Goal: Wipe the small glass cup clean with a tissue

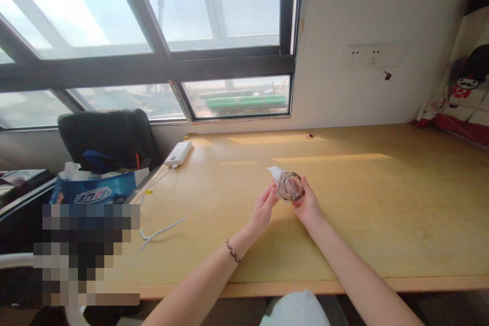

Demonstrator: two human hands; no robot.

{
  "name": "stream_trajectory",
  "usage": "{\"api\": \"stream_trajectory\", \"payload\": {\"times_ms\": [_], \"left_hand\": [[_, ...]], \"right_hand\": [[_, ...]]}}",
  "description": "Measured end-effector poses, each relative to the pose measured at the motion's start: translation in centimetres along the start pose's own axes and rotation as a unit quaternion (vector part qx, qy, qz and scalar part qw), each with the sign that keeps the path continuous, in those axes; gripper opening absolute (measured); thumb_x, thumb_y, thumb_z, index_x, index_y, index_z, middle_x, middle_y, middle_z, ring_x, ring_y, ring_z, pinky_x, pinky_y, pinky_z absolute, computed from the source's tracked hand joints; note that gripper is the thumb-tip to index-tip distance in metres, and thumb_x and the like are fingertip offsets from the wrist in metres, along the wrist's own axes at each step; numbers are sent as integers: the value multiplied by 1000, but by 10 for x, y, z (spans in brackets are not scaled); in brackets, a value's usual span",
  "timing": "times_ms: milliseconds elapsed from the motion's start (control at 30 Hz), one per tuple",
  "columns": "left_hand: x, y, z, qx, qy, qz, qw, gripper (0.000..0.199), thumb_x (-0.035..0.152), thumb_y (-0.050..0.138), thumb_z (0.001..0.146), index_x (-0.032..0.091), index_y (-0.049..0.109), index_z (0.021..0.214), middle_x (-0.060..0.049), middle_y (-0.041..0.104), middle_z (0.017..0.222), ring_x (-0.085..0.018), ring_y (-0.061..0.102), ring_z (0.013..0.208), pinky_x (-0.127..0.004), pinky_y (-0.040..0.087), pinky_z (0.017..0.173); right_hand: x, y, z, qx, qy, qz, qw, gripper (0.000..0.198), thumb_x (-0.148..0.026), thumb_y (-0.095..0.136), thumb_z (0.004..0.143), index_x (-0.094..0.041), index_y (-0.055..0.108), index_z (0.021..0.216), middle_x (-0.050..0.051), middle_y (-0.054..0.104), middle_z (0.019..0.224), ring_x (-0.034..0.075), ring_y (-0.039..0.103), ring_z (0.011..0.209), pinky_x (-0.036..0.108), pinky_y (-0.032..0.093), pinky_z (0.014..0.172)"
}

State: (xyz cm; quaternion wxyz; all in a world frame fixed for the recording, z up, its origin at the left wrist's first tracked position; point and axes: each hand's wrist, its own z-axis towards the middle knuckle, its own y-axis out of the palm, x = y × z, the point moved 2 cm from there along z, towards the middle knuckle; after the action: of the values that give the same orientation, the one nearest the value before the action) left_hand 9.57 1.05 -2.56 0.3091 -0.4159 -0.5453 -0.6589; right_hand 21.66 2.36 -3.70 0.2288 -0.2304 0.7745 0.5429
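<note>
A clear glass [291, 186], its round end turned up toward me, is held between my two hands above the wooden table. My right hand [308, 208] is closed around the glass from the right and below. On the other side, my left hand [265, 202] is closed on a white tissue [275, 172] and presses it against the glass. One corner of the tissue sticks up past the fingers. A braided bracelet [233, 251] circles my left wrist. Whether anything is inside the glass I cannot make out.
On the table [382, 224], a white power bank [178, 154] lies at the left edge with a white cable [162, 232] near it. A black chair [109, 132] and a blue bag [99, 187] stand left of the table. Wall sockets [362, 56] sit beyond its far edge.
</note>
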Motion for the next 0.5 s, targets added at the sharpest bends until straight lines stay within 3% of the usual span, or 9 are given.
{"api": "stream_trajectory", "payload": {"times_ms": [133, 233, 333, 500], "left_hand": [[5, 1, -2, 3, 25, 18, 1000, 38, 36, 51, 76, 22, 53, 112, -6, 45, 125, -23, 38, 116, -35, 34, 93], [7, 3, -2, -7, 38, 11, 999, 36, 36, 49, 78, 19, 56, 109, -7, 51, 120, -22, 42, 112, -34, 33, 94], [4, 3, 2, -19, 21, -28, 999, 35, 36, 49, 78, 14, 59, 103, -9, 56, 111, -22, 48, 104, -33, 36, 90], [-4, -4, 6, 12, -73, -74, 994, 32, 38, 58, 70, 13, 64, 89, -9, 64, 92, -17, 57, 80, -26, 43, 70]], "right_hand": [[-1, 6, -5, -44, -2, -14, 999, 29, -38, 64, 66, -16, 63, 85, 3, 65, 77, 10, 55, 53, 16, 34, 33], [-3, 6, -6, -50, -20, -44, 998, 35, -46, 60, 66, -14, 63, 81, -2, 57, 54, 3, 39, 35, 15, 21, 27], [-5, 5, -8, -49, -49, -105, 992, 39, -50, 58, 66, -13, 61, 77, -6, 44, 43, 2, 26, 31, 16, 11, 27], [1, 7, -12, -54, -62, -196, 977, 35, -44, 65, 61, -14, 58, 77, -7, 43, 42, 5, 34, 34, 17, 24, 31]]}}
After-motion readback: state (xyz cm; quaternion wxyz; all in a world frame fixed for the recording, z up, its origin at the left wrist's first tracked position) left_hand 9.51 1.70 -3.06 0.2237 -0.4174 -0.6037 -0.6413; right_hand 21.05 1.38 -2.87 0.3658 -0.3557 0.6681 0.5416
